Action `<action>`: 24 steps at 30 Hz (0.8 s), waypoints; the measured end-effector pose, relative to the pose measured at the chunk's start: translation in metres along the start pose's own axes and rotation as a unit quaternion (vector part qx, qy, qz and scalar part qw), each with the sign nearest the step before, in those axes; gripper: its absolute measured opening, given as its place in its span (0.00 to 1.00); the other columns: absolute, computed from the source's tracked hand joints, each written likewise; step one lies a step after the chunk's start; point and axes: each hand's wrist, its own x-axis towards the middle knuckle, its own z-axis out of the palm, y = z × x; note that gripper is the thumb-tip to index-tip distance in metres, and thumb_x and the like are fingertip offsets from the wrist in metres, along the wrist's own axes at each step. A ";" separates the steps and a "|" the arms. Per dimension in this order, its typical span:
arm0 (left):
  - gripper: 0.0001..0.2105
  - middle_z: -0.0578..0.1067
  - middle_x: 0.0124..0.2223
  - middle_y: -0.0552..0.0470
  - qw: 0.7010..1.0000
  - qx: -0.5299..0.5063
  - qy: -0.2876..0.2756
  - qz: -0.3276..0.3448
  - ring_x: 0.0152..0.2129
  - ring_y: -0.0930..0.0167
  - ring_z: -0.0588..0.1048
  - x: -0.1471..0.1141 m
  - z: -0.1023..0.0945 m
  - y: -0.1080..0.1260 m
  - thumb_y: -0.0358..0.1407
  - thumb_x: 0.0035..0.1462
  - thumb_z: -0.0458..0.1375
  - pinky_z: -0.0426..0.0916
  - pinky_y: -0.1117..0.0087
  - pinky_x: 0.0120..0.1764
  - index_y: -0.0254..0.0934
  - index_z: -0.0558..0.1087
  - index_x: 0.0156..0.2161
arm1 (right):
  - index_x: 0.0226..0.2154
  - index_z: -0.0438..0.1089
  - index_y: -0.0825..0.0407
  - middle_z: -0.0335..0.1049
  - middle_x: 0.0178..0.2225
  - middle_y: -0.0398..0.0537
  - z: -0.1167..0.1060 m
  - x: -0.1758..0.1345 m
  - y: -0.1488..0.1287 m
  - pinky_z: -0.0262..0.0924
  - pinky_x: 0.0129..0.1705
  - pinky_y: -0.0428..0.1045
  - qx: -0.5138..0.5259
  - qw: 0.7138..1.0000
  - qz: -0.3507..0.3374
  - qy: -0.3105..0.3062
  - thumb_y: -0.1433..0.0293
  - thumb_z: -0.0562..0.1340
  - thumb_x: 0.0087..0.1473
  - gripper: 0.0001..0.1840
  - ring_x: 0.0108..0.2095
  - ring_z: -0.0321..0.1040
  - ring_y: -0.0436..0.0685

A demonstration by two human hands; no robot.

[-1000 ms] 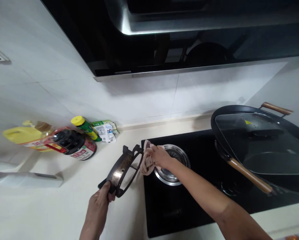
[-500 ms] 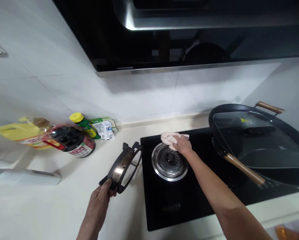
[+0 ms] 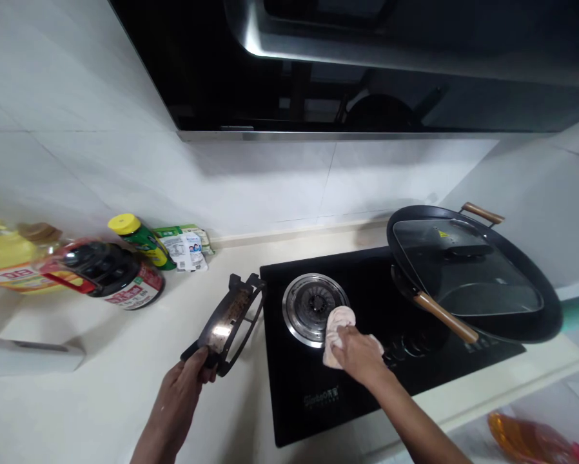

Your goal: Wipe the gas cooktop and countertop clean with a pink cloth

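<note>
While a dark metal pot support is gripped at one end by the left hand, its thumb laid on top, a pale pink cloth is held bunched under the fingers of the right hand on a black glass cooktop. The cloth is set at the near right edge of a round burner, whose metal rings are otherwise left in plain view. The pot support is held tilted just left of the cooktop, its curved band marked with brown stains; whether it touches the pale counter cannot be told. Over the cooktop's right part, a wide black pan is covered by a clear lid, and its wooden handle is pointed toward the near edge. Along the wall at left are grouped a yellow bottle, a dark bottle, a green container and packets. Above, a black range hood is mounted; at lower right, an orange bottle is partly cropped.
</note>
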 end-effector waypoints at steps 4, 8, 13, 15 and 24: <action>0.26 0.66 0.20 0.54 0.998 -0.029 -0.054 -0.015 0.23 0.69 0.63 0.004 -0.003 -0.011 0.60 0.52 0.57 0.61 0.67 0.30 0.42 0.64 0.17 | 0.56 0.71 0.49 0.74 0.55 0.56 0.017 -0.007 -0.041 0.60 0.53 0.55 0.074 0.996 -0.043 -0.031 0.58 0.56 0.62 0.24 0.52 0.73 0.65; 0.26 0.66 0.20 0.54 0.998 -0.013 -0.041 -0.037 0.23 0.69 0.64 0.004 -0.003 -0.015 0.62 0.51 0.56 0.61 0.66 0.30 0.42 0.65 0.17 | 0.57 0.69 0.50 0.73 0.56 0.58 0.020 0.013 -0.087 0.60 0.55 0.58 0.127 0.990 -0.052 -0.025 0.56 0.57 0.62 0.26 0.53 0.72 0.67; 0.26 0.68 0.22 0.53 0.998 -0.021 -0.029 -0.044 0.24 0.68 0.66 -0.001 -0.002 -0.012 0.62 0.50 0.57 0.62 0.66 0.29 0.42 0.66 0.18 | 0.63 0.63 0.56 0.68 0.60 0.64 -0.001 0.028 -0.108 0.61 0.56 0.62 0.143 0.984 -0.090 -0.062 0.52 0.55 0.64 0.34 0.57 0.70 0.70; 0.25 0.69 0.22 0.53 0.998 -0.028 -0.035 -0.041 0.25 0.68 0.67 -0.004 -0.003 -0.010 0.61 0.50 0.58 0.64 0.66 0.30 0.42 0.67 0.19 | 0.62 0.66 0.53 0.70 0.58 0.62 -0.013 0.023 -0.101 0.61 0.57 0.63 0.128 0.982 -0.109 -0.084 0.47 0.55 0.64 0.35 0.55 0.71 0.70; 0.28 0.67 0.22 0.53 0.998 0.028 -0.040 -0.036 0.25 0.68 0.65 -0.004 0.001 -0.013 0.64 0.52 0.53 0.60 0.67 0.30 0.41 0.66 0.18 | 0.70 0.56 0.58 0.50 0.73 0.61 -0.015 0.021 -0.116 0.43 0.74 0.59 0.168 0.973 -0.157 -0.008 0.53 0.53 0.67 0.38 0.73 0.45 0.66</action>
